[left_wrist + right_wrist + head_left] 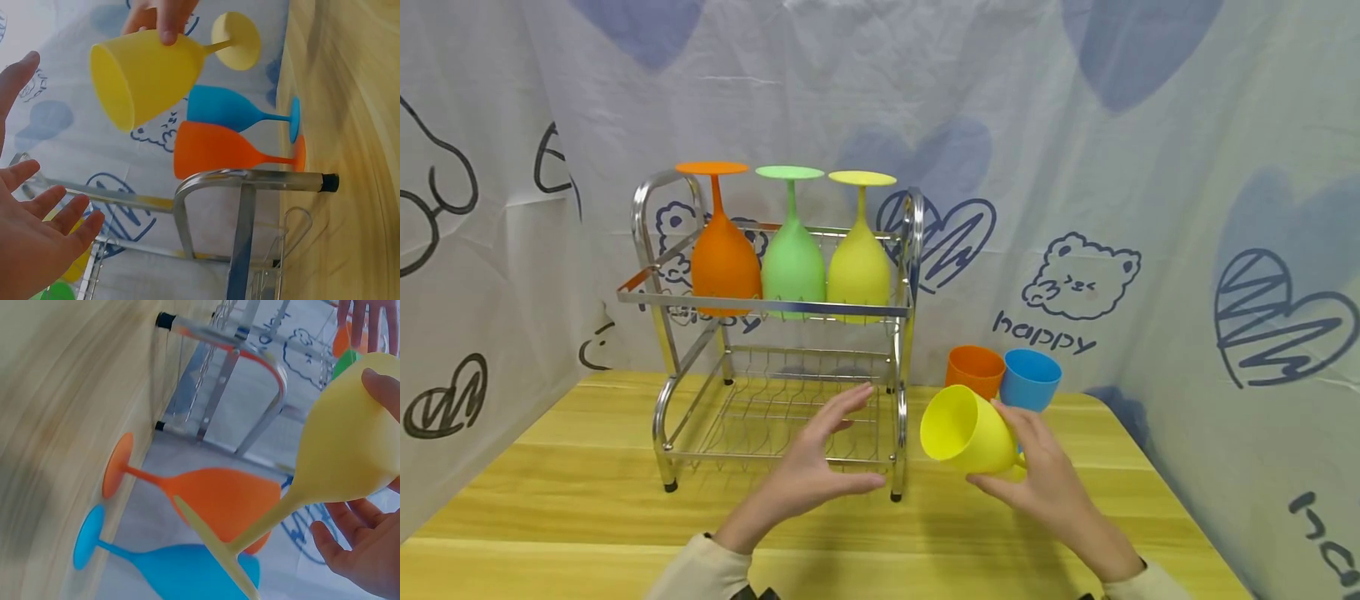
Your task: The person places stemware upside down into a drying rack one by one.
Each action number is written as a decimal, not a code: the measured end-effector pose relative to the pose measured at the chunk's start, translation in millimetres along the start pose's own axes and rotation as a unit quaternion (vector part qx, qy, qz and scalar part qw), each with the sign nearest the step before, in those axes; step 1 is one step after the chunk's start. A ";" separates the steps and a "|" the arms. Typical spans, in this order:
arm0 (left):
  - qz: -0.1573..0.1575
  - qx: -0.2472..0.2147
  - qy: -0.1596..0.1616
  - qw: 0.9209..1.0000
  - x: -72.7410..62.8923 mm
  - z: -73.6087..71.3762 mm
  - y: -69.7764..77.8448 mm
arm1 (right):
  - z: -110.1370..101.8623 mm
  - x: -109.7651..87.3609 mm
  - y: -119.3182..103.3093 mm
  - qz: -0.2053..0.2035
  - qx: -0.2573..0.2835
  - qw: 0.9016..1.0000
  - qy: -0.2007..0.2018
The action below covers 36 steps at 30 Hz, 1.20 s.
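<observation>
My right hand (1037, 467) holds a yellow goblet (973, 433) by its bowl, thumb on one side and fingers on the other. The goblet is tilted, its mouth facing left; in the right wrist view its stem and foot (215, 550) show clear of the table. My left hand (808, 467) is held out in front of the rack, thumb and fingers spread, nothing between them. Upside down on the top shelf of the metal rack (760, 302) stand an orange goblet (725, 262), a green goblet (793, 267) and another yellow goblet (859, 271).
Right of the rack, an orange goblet (212, 150) and a blue goblet (225, 107) stand upright on the wooden table (550, 492). The rack's lower wire shelf (790, 417) sits just above the table. Printed cloth (985, 75) hangs behind and at both sides.
</observation>
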<state>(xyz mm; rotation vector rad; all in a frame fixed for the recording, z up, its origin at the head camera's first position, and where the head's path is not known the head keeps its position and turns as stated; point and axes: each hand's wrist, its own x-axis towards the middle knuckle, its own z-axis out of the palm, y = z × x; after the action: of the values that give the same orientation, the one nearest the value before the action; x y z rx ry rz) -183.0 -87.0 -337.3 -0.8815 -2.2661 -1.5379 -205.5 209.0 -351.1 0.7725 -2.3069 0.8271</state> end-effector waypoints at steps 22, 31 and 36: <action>0.015 0.035 -0.101 0.994 11.8 23.7 -8.3 | 31.7 -2.5 -25.7 -0.130 -0.056 0.989 -0.042; 0.028 0.018 -0.092 0.995 10.8 23.2 -10.3 | 31.0 -2.1 -28.5 -0.139 -0.070 0.987 -0.038; 0.040 -0.028 -0.050 0.998 10.4 23.8 -11.5 | 26.4 -4.1 -38.0 -0.123 -0.064 0.990 -0.022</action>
<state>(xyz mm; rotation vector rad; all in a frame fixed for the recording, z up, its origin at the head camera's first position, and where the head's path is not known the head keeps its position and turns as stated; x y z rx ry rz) -195.4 -64.9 -350.0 -1.0738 -2.2359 -1.5617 -185.3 167.5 -356.9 1.0012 -2.2206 0.5503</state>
